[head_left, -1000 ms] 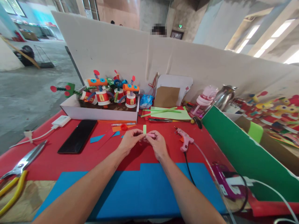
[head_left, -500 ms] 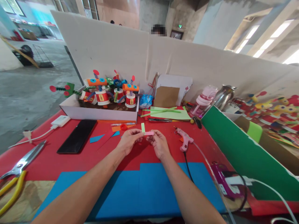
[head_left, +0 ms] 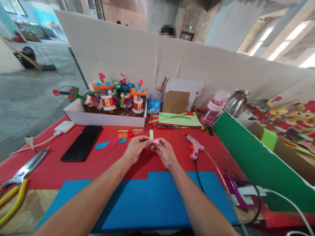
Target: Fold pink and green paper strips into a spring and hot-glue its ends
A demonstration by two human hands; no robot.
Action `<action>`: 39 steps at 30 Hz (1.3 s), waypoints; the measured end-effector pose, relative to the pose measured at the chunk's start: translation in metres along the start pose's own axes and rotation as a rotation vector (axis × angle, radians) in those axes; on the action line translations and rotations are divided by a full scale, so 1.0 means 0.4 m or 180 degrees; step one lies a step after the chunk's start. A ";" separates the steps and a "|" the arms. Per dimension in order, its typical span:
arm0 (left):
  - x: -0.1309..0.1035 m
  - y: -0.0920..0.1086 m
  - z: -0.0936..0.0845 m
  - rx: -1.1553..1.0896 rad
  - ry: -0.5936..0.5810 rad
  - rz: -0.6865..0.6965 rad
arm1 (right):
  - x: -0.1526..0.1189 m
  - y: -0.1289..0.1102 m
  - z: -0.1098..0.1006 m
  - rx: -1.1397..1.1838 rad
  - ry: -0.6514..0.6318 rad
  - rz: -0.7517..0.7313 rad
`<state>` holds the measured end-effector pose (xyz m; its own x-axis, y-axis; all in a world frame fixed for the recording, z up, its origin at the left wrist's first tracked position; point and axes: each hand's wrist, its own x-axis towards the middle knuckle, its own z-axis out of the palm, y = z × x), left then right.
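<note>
Over the red table cover my left hand and my right hand meet, both with fingers pinched. Between them are two short paper strips: a light green strip standing up and a pink strip lying sideways, joined at a right angle. My left fingers grip the corner where the strips meet. My right thumb and fingers pinch the pink strip, covering part of it. A pink hot glue gun lies to the right of my hands. Blue paper scraps lie to the left.
A white box with paper-cup figures stands at the back left. A phone and large scissors lie left. Green paper sheets lie behind my hands; a green-sided box and a purple power adapter stand right.
My right fingers have moved inward to the left, so less of the pink strip shows. The left hand still grips the corner of the strips.
</note>
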<state>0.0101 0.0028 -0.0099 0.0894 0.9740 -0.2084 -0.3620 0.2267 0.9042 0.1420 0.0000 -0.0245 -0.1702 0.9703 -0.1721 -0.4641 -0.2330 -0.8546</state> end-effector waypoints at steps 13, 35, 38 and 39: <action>0.000 -0.004 0.001 0.0106 0.0013 0.0059 | -0.008 -0.006 0.008 -0.0201 0.0037 -0.0054; 0.009 -0.005 -0.013 0.0417 -0.0041 0.0065 | 0.001 0.003 0.000 -0.0478 0.0307 -0.0085; 0.004 0.002 -0.010 0.0242 -0.0132 -0.0030 | 0.002 0.001 -0.001 -0.0500 0.0399 -0.0097; 0.002 0.005 -0.009 0.0167 -0.0217 -0.0061 | 0.002 0.000 0.000 -0.0483 0.0431 -0.0126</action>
<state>0.0060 0.0041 -0.0097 0.1596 0.9664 -0.2014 -0.3106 0.2428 0.9190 0.1419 0.0009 -0.0248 -0.0314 0.9808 -0.1925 -0.3301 -0.1919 -0.9242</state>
